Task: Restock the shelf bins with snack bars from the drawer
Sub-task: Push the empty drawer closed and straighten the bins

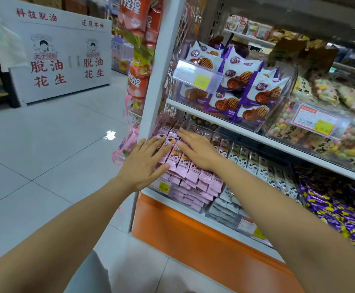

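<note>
Pink-wrapped snack bars (190, 173) fill a clear shelf bin (173, 192) at the left end of the lowest shelf, heaped above its front wall. My left hand (144, 161) lies flat with straight fingers on the left side of the pile. My right hand (196, 150) lies flat on the top of the pile, fingers spread and pointing up-left. Neither hand holds a bar. No drawer shows in this view.
Beside the pink bin sits a bin of white-wrapped bars (254, 163), then purple-wrapped sweets (339, 208). The shelf above holds a bin of purple waffle packs (233, 89) and pastel snacks (329, 123). An orange base panel (193, 233) runs below. Tiled floor (45, 144) spreads left.
</note>
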`<action>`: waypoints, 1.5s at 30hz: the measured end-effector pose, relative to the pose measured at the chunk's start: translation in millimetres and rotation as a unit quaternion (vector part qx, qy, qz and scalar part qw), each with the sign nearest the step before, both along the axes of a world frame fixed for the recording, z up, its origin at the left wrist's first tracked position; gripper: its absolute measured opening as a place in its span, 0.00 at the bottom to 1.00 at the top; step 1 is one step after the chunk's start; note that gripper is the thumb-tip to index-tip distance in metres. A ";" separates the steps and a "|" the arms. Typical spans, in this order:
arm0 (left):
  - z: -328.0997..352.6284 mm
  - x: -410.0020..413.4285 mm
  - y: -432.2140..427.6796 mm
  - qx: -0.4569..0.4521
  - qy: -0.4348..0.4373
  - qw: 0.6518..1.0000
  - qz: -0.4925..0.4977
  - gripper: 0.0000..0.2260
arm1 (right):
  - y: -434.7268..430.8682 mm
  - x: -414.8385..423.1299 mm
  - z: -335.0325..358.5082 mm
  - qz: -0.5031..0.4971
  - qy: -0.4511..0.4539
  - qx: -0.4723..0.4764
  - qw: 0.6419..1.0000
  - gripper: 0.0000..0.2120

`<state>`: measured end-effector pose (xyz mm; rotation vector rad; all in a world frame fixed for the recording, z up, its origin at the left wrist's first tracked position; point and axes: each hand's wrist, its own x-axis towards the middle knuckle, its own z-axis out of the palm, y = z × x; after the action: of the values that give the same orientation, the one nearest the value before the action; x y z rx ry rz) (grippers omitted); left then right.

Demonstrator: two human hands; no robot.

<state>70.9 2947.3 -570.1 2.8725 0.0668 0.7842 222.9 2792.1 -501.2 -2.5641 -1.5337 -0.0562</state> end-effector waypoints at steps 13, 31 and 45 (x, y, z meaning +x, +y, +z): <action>-9.7 3.3 13.2 -0.001 -0.026 0.999 -0.027 0.26 | 34.0 18.4 0.9 -0.021 0.017 -0.036 0.999 0.28; -15.1 5.9 17.6 -0.009 -0.056 0.998 -0.034 0.25 | 61.2 12.7 8.7 0.002 -0.002 -0.026 1.000 0.22; -9.6 3.3 11.2 0.001 -0.070 0.997 -0.044 0.30 | 45.7 7.3 13.2 0.025 0.017 0.022 0.999 0.23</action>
<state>74.2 2958.5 -579.7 2.7906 -0.0778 0.9642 230.2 2837.8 -488.1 -2.4796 -1.5662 -0.0402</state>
